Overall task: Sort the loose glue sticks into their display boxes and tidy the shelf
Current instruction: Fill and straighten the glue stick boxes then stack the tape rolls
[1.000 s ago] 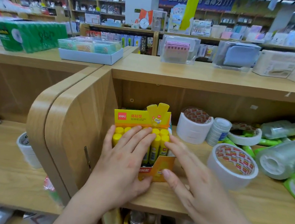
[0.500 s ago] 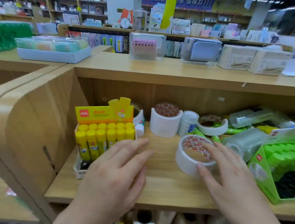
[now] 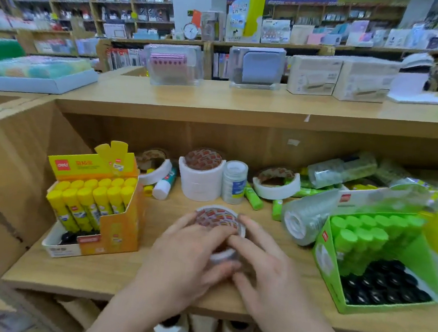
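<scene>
A yellow display box (image 3: 117,225) full of upright yellow glue sticks (image 3: 87,202) stands at the shelf's left end. A green display box (image 3: 331,257) at the right holds green glue sticks (image 3: 360,236) in its back rows, with dark slots in front. Loose green glue sticks (image 3: 253,198) and a white-capped stick (image 3: 163,186) lie at the back between tape rolls. My left hand (image 3: 185,261) and my right hand (image 3: 267,270) both hold a white tape roll (image 3: 217,216) at the shelf's middle, fingers over its top and thumbs at its front. The hands are blurred.
A stack of white tape rolls (image 3: 200,180), a clear tape stack (image 3: 233,183) and another roll (image 3: 274,184) stand behind the hands. Wrapped clear tape packs (image 3: 305,221) lie beside the green box. The wooden side panel (image 3: 8,174) closes off the left.
The view swung right from the yellow box. My hands left that box, my right reached the loose tape roll, and now both hands hold it at the shelf's middle.
</scene>
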Motion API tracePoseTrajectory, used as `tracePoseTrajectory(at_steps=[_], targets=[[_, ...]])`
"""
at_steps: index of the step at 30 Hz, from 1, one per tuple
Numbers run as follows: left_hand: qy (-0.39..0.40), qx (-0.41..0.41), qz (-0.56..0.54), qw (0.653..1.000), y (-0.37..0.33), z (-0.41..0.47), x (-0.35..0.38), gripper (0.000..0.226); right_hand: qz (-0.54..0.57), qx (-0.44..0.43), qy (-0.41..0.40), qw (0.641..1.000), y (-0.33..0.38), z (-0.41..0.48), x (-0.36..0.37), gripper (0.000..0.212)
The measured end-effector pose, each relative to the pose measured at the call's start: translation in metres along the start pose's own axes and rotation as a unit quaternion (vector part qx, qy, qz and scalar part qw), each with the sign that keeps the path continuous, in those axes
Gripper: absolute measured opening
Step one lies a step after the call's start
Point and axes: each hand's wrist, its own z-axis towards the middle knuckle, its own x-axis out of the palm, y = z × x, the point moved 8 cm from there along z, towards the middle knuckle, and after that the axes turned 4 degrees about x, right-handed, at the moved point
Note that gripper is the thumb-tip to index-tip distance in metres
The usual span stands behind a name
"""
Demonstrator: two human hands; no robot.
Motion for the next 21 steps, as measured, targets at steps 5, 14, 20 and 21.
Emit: tracePoseTrajectory(at_steps=[5,14,20,21], targets=[[-0.051,-0.072,0.113,0.990,0.012,-0.001,-0.011,0.033,-0.013,-0.007,-0.012,1.000,-0.014,-0.005,-0.013,0.058],[-0.170,-0.136,0.171,0.961,-0.009,0.012,-0.031,0.051,-0.222,-0.084,-0.075,0.968,0.018,0.003,-0.054,0.041],[0.017,-0.060,0.091,0.994,-0.037,0.093,0.012,0.035,-0.467,-0.047,0.067,0.880,0.022,0.052,-0.119,0.029],[0.053,-0.059,0.093,0.993,-0.035,0.101,0.022,0.039,-0.485,-0.010,0.123,0.866,0.010,0.058,-0.120,0.035]])
